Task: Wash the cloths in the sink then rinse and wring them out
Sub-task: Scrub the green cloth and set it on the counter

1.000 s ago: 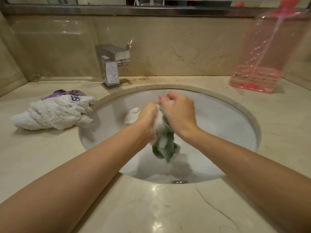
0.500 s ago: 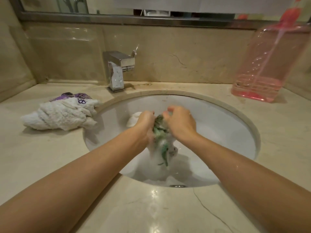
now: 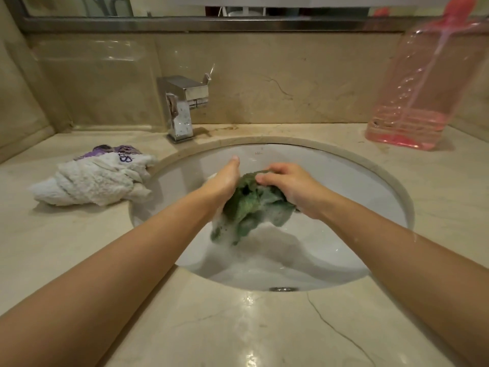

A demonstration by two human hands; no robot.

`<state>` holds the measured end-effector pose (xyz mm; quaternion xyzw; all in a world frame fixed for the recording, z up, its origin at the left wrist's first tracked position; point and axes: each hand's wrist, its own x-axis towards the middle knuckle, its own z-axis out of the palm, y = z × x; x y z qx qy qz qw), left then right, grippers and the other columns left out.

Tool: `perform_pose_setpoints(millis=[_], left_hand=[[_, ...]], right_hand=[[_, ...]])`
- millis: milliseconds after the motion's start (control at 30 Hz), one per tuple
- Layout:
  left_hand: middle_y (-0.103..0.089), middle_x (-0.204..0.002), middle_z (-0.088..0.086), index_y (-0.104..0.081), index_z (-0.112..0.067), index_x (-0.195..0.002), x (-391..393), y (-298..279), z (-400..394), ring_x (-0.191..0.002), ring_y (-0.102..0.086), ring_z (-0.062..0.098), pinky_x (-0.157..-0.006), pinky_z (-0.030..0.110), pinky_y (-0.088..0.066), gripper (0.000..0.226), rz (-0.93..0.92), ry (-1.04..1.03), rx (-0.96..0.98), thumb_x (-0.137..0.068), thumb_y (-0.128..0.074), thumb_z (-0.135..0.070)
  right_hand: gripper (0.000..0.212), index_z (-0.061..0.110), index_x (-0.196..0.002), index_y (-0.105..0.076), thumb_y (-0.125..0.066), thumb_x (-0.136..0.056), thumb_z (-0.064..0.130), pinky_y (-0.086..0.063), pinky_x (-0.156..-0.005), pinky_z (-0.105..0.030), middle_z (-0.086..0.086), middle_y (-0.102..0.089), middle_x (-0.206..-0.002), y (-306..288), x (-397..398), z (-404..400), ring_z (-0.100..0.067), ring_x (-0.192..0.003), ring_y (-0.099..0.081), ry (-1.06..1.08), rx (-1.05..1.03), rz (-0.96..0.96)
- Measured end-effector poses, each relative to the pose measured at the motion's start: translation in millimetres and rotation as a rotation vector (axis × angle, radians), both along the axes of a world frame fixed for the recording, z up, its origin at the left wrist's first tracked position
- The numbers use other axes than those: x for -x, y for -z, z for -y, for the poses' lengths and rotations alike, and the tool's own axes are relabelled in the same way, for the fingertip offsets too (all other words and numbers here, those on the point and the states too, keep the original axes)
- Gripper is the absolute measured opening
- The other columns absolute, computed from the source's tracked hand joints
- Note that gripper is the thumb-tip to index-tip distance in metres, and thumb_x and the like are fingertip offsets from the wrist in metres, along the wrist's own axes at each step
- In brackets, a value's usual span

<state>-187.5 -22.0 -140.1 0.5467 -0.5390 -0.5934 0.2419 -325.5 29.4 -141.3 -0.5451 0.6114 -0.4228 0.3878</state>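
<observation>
A soapy green cloth (image 3: 251,205) hangs bunched over the white oval sink (image 3: 370,186), its lower end trailing into suds. My left hand (image 3: 225,181) holds its left side, thumb pointing up and the fingers hidden behind the fabric. My right hand (image 3: 288,184) grips the top right of the cloth with curled fingers. A white cloth (image 3: 92,180) lies crumpled on the counter left of the sink, with a purple cloth (image 3: 111,150) tucked behind it.
A square chrome tap (image 3: 182,112) stands at the back left of the basin. A large pink pump bottle (image 3: 420,86) stands on the counter at the back right. Foamy water lies in the basin bottom above the drain (image 3: 283,288). The marble counter (image 3: 238,327) runs all round.
The hands have moved apart and lower, spreading the green cloth wider. The white lump seen behind the left hand is now hidden. The view has shifted slightly downward.
</observation>
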Motion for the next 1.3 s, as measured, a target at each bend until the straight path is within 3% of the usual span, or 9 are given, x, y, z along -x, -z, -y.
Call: perform_pose_setpoints(millis=[100,300,400,533,733,800,933,1133,1300], left_hand=[[-0.070,-0.104,0.022,-0.062,-0.002,-0.114,-6,2,1,-0.092,-0.069,0.034,-0.087,0.044,-0.054,0.086,0.109,0.156,-0.058,-0.090,-0.019,-0.072],[-0.066,-0.064,0.013,-0.055,0.000,-0.089,-4,-3,-9,-0.061,-0.067,0.029,-0.063,0.041,-0.058,0.026,0.097,0.370,0.035,-0.101,-0.044,-0.020],[-0.067,-0.074,0.014,-0.064,0.004,-0.101,-4,2,0,-0.059,-0.065,0.026,-0.054,0.031,-0.053,0.040,0.138,0.221,0.099,-0.091,-0.055,-0.034],[-0.062,-0.067,0.004,-0.066,-0.004,-0.100,-1,1,-1,-0.052,-0.055,0.016,-0.050,0.022,-0.044,0.050,-0.032,0.158,0.071,-0.097,-0.041,-0.049],[-0.060,-0.065,0.005,-0.060,-0.010,-0.075,10,-2,-23,-0.067,-0.055,0.018,-0.068,0.031,-0.043,0.036,-0.405,0.096,-0.114,-0.100,-0.043,-0.031],[-0.057,-0.056,0.002,-0.057,-0.013,-0.070,14,0,-27,-0.061,-0.055,0.016,-0.070,0.028,-0.042,0.037,-0.399,0.056,-0.101,-0.099,-0.041,-0.027],[-0.052,-0.040,-0.005,-0.045,-0.014,-0.069,19,-1,-26,-0.038,-0.055,0.006,-0.043,0.013,-0.042,0.037,-0.487,-0.081,-0.052,-0.103,-0.032,-0.020],[-0.048,-0.061,0.002,-0.044,-0.014,-0.073,16,-2,-26,-0.060,-0.048,0.012,-0.054,0.019,-0.042,0.034,-0.476,-0.103,-0.150,-0.103,-0.030,-0.020],[-0.052,-0.056,0.006,-0.047,-0.013,-0.079,16,-4,-31,-0.053,-0.055,0.014,-0.054,0.018,-0.043,0.027,-0.462,-0.191,-0.185,-0.099,-0.030,-0.018]], right_hand=[[0.012,0.015,-0.083,-0.062,-0.057,-0.094,0.018,-0.054,-0.067,-0.034,-0.007,-0.065,-0.077,-3,-2,-1,-0.023,-0.073,-0.064,0.142,0.137,0.220],[0.020,0.022,-0.068,-0.050,-0.053,-0.087,0.023,-0.043,-0.075,-0.042,-0.004,-0.055,-0.073,-5,3,0,-0.026,-0.077,-0.054,0.291,0.101,0.524],[0.020,0.021,-0.068,-0.051,-0.055,-0.085,0.031,-0.046,-0.069,-0.035,-0.004,-0.055,-0.073,-7,4,-2,-0.025,-0.072,-0.056,0.374,0.040,0.455],[0.028,0.015,-0.074,-0.058,-0.067,-0.087,0.038,-0.056,-0.067,-0.034,-0.003,-0.062,-0.073,-11,-8,-10,-0.021,-0.072,-0.064,0.375,0.290,0.199],[0.030,0.014,-0.070,-0.054,-0.061,-0.090,0.034,-0.041,-0.061,-0.033,0.000,-0.056,-0.066,-2,-31,0,-0.022,-0.073,-0.055,0.502,0.441,-0.363],[0.031,0.012,-0.069,-0.054,-0.058,-0.092,0.032,-0.044,-0.064,-0.037,-0.001,-0.055,-0.064,-1,-36,-2,-0.022,-0.071,-0.054,0.517,0.422,-0.318],[0.027,0.016,-0.066,-0.051,-0.056,-0.091,0.024,-0.039,-0.061,-0.034,0.004,-0.048,-0.058,0,-55,-8,-0.020,-0.066,-0.049,0.403,0.513,-0.343],[0.031,0.015,-0.063,-0.046,-0.054,-0.092,0.021,-0.034,-0.056,-0.023,0.003,-0.044,-0.055,0,-49,-11,-0.009,-0.055,-0.042,0.368,0.418,-0.374],[0.034,0.017,-0.059,-0.039,-0.053,-0.090,0.021,-0.029,-0.055,-0.035,0.003,-0.040,-0.054,-3,-47,-8,-0.016,-0.058,-0.041,0.411,0.364,-0.406]])
